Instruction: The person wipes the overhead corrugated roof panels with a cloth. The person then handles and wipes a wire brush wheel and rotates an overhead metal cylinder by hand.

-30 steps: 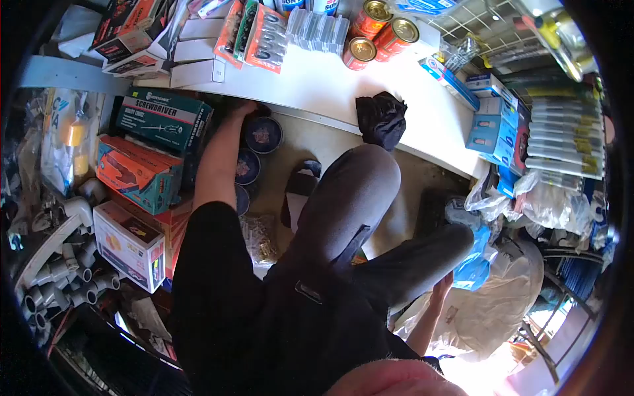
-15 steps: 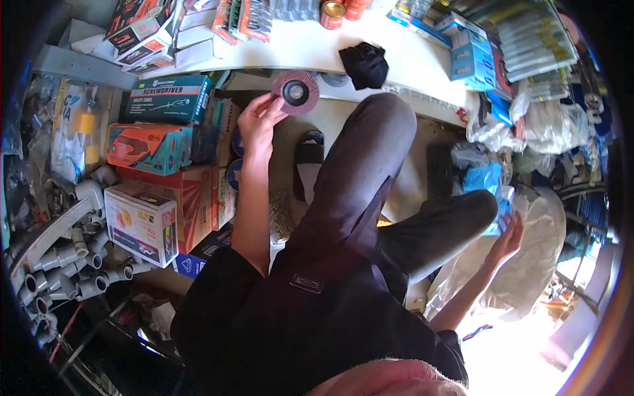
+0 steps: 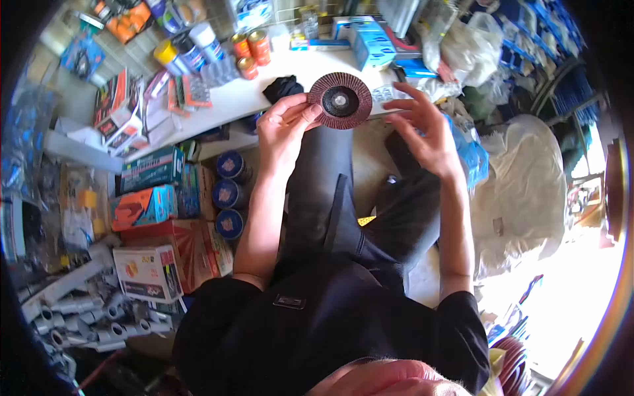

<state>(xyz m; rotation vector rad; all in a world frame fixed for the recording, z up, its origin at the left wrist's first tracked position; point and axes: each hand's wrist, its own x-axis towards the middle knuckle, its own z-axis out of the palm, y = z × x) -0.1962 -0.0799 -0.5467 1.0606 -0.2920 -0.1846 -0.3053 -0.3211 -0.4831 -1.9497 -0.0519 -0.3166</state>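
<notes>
A round flap disc (image 3: 360,116), reddish brown with a dark hub and a hole in its middle, is held up in front of me. My left hand (image 3: 285,127) pinches its left edge between thumb and fingers. To the right of the disc, my right hand (image 3: 422,132) is raised with its fingers spread, apart from the disc and holding nothing. Behind the left hand a black cloth (image 3: 282,89) lies crumpled on the white table (image 3: 218,111).
Orange cans (image 3: 259,47), spray cans (image 3: 207,41) and a blue box (image 3: 371,45) stand on the table. Stacked boxes (image 3: 148,274), blue-lidded tins (image 3: 226,193) and grey pipe fittings (image 3: 99,323) are at my left. A large pale sack (image 3: 522,198) stands at my right.
The flap disc has moved right, toward the middle, in my left hand. My right hand has come up from beside my right knee to near the disc. The view has shifted too.
</notes>
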